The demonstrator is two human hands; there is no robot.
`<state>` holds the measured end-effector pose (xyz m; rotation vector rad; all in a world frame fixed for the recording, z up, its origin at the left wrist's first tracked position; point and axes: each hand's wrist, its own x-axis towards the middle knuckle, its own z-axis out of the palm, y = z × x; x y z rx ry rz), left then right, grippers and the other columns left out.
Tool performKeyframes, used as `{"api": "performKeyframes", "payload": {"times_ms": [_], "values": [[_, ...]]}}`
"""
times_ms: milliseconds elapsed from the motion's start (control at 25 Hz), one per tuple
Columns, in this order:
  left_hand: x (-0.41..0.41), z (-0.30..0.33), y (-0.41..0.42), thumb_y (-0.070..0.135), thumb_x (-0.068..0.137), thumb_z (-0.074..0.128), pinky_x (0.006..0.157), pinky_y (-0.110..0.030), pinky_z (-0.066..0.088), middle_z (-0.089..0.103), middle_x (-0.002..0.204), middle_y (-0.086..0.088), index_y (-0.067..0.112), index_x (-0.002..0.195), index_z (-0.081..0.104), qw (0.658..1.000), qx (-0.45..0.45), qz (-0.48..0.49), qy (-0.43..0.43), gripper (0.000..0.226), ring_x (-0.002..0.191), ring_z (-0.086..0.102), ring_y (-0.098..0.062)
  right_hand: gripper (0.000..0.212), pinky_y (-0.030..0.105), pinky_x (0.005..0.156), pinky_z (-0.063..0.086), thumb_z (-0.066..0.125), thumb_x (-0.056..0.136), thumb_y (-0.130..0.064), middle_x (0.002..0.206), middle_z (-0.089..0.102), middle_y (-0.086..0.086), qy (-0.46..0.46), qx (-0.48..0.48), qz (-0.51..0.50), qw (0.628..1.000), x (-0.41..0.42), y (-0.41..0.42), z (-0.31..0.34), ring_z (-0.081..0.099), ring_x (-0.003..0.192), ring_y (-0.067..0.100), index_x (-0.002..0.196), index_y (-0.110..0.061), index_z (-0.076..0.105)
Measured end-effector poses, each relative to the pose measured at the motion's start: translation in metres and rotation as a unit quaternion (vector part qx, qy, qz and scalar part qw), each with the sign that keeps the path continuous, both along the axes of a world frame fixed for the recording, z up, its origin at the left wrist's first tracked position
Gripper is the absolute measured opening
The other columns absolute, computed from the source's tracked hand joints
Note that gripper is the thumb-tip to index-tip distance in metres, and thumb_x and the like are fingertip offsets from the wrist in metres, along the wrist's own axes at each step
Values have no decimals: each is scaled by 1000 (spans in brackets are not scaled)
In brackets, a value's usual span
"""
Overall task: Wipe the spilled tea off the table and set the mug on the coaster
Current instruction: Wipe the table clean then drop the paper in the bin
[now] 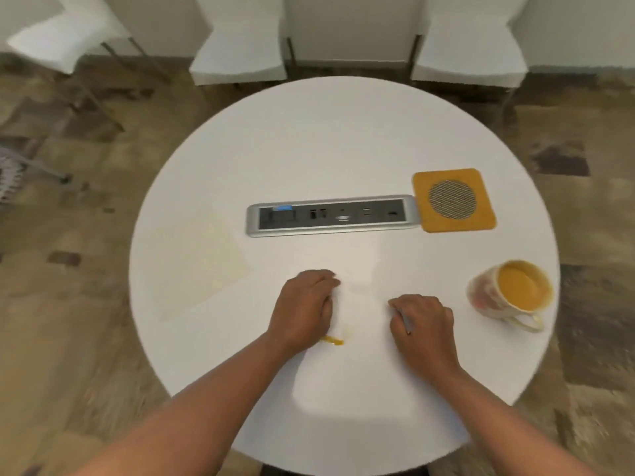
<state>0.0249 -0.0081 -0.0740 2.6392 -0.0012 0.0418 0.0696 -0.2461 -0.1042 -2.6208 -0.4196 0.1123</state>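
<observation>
A white paper tissue (360,300) lies flat on the round white table (343,139), hard to tell from the tabletop. My left hand (302,307) grips its left edge with curled fingers. My right hand (422,324) pinches its right edge. A small orange streak of spilled tea (334,341) shows at the tissue's near left corner, just under my left wrist. The patterned mug (508,293), full of orange-brown tea, stands to the right of my right hand, handle toward me. The orange square coaster (453,199) lies beyond the mug, at the back right.
A silver power and socket strip (331,216) is set into the table's middle, touching the coaster's left edge. A pale cream cloth (196,266) lies flat on the left side. White chairs (240,60) stand beyond the far edge.
</observation>
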Motion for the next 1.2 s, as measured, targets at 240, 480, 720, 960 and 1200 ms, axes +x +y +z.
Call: {"api": "performKeyframes", "payload": {"times_ms": [240,480,720,960,1200], "values": [[-63,-10,123,23,99,53,116,-53,33,39,161,-18,9,147,53,969,67,232,52,49,149,34,-42,36,36,87,28,53,86,-19,122,66,-10,53,-31,199,978,10,139,15,55,115,21,118,-25,68],[-86,-17,221,22,108,38,123,-51,18,14,172,-8,14,161,29,944,62,303,111,54,159,10,-31,45,41,104,39,51,94,-19,145,51,5,62,-45,330,941,17,253,21,47,129,29,138,-11,53],[-85,-21,272,18,107,44,124,-45,16,21,171,-3,14,161,31,953,48,269,132,55,159,14,-24,53,39,115,32,46,96,-8,159,33,13,44,-69,376,923,45,329,27,31,145,29,149,-5,38],[-95,-33,283,27,106,52,123,-43,17,25,169,6,20,158,37,954,13,259,150,55,158,18,-17,54,41,111,35,47,96,-6,160,33,7,51,-150,425,891,59,357,20,31,146,27,149,-9,39],[-94,-30,281,22,96,70,108,-43,26,69,132,3,24,135,66,948,-3,306,86,40,129,54,-26,34,33,76,42,51,89,-11,106,68,1,-24,-133,405,904,48,352,21,56,94,30,116,-23,68]]}}
